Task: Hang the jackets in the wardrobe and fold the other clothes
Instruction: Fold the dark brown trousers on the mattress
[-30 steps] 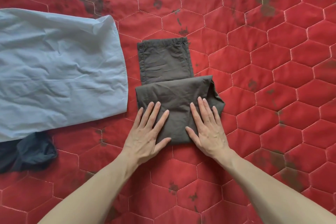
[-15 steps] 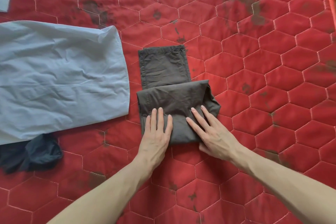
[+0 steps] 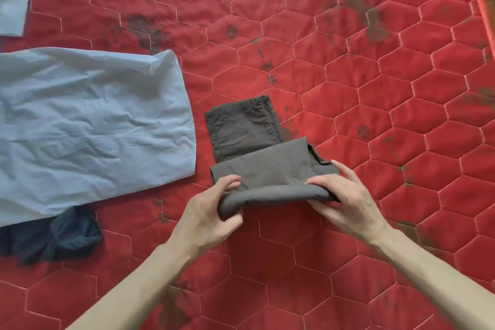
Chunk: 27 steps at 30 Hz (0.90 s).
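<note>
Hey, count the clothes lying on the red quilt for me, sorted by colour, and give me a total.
Brown: 1, the trousers, gripped by the left hand and right hand
Light blue: 2, the big garment and a piece at the top left edge
Dark navy: 1, a crumpled garment
Total: 4

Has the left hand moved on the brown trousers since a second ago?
Yes. The left hand has slid from flat on top of the trousers to their near edge, away from the blue shirt, now gripping it.

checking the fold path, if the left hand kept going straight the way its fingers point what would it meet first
The left hand points up and right, gripping the brown trousers; it would likely meet their flat far layer first, then the red quilt.
</note>
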Each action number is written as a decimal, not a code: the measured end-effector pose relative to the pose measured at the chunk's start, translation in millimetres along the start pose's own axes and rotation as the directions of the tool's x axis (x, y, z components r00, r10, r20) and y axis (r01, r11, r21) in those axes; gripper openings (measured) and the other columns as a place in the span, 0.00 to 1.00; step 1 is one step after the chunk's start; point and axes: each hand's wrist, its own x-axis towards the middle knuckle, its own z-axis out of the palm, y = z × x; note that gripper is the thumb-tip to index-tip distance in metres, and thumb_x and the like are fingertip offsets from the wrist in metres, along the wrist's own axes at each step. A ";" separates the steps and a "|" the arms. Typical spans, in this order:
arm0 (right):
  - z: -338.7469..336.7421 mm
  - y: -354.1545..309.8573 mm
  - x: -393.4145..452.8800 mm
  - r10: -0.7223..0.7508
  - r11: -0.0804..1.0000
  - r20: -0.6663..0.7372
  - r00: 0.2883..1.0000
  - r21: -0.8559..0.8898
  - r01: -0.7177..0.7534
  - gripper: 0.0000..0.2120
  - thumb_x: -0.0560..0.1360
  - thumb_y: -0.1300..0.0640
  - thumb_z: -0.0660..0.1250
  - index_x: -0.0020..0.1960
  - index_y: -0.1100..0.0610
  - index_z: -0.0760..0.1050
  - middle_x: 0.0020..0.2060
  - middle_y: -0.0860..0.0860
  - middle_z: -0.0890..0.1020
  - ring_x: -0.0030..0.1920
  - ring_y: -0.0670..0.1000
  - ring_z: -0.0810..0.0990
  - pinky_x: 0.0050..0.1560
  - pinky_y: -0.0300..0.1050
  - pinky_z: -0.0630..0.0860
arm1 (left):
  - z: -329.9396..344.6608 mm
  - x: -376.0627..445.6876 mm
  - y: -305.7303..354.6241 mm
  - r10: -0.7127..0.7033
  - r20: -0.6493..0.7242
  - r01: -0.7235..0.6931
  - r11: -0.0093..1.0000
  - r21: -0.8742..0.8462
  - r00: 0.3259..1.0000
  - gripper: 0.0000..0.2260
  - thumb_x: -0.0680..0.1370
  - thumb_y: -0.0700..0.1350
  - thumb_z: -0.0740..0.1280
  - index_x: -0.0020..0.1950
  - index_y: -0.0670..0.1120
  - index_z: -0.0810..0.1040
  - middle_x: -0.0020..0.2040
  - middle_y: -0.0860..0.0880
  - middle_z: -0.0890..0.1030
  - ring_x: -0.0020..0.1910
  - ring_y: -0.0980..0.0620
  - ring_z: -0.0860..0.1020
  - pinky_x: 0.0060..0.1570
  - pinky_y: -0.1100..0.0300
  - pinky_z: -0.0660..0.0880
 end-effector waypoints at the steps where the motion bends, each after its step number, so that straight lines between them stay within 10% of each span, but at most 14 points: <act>1: -4.5 -4.0 1.0 0.056 0.996 -0.035 0.998 0.077 -0.054 0.11 0.77 0.52 0.74 0.56 0.56 0.82 0.51 0.44 0.85 0.50 0.44 0.84 0.67 0.50 0.76 | 0.7 -4.6 0.4 -0.024 -0.070 0.020 0.998 -0.062 0.997 0.22 0.71 0.48 0.74 0.64 0.57 0.77 0.52 0.61 0.85 0.47 0.61 0.84 0.48 0.69 0.76; 4: -13.5 -18.4 9.3 0.245 0.944 -0.102 0.964 0.253 -0.213 0.16 0.74 0.50 0.78 0.59 0.54 0.80 0.51 0.39 0.84 0.47 0.41 0.84 0.50 0.41 0.80 | 5.5 -10.9 4.4 -0.152 -0.276 0.090 0.970 -0.225 0.949 0.14 0.72 0.53 0.77 0.55 0.54 0.81 0.45 0.55 0.85 0.41 0.56 0.83 0.42 0.66 0.76; 12: 2.0 -30.9 80.9 0.519 0.823 -0.274 0.810 0.416 -0.387 0.28 0.70 0.50 0.82 0.66 0.49 0.75 0.44 0.37 0.82 0.46 0.40 0.82 0.53 0.28 0.73 | 4.4 43.0 29.1 -0.482 -0.442 0.170 0.797 -0.580 0.756 0.07 0.77 0.48 0.77 0.52 0.50 0.82 0.46 0.60 0.86 0.46 0.64 0.83 0.47 0.72 0.75; 16: 16.4 -18.5 132.1 0.571 0.793 -0.276 0.774 0.430 -0.432 0.30 0.74 0.45 0.79 0.71 0.45 0.70 0.43 0.43 0.82 0.47 0.43 0.83 0.53 0.31 0.73 | -4.7 77.4 19.1 -0.506 -0.348 0.223 0.764 -0.606 0.789 0.16 0.78 0.50 0.77 0.63 0.50 0.79 0.57 0.56 0.86 0.57 0.62 0.82 0.59 0.68 0.77; 22: 56.5 16.5 177.4 0.562 0.822 -0.069 0.824 0.155 -0.548 0.32 0.80 0.46 0.70 0.80 0.52 0.63 0.66 0.52 0.80 0.66 0.54 0.78 0.69 0.52 0.72 | -1.1 105.5 -16.1 -0.604 -0.294 0.501 0.788 -0.358 0.741 0.28 0.76 0.51 0.77 0.72 0.44 0.71 0.66 0.47 0.76 0.66 0.48 0.76 0.71 0.48 0.71; 27: 86.4 20.5 166.3 0.657 0.742 0.036 0.753 -0.208 -0.638 0.39 0.84 0.37 0.55 0.86 0.54 0.42 0.85 0.52 0.48 0.85 0.53 0.45 0.83 0.57 0.48 | 1.5 120.1 -19.5 -0.678 -0.292 0.641 0.734 -0.222 0.675 0.32 0.75 0.54 0.75 0.73 0.41 0.69 0.66 0.41 0.74 0.66 0.40 0.74 0.70 0.47 0.70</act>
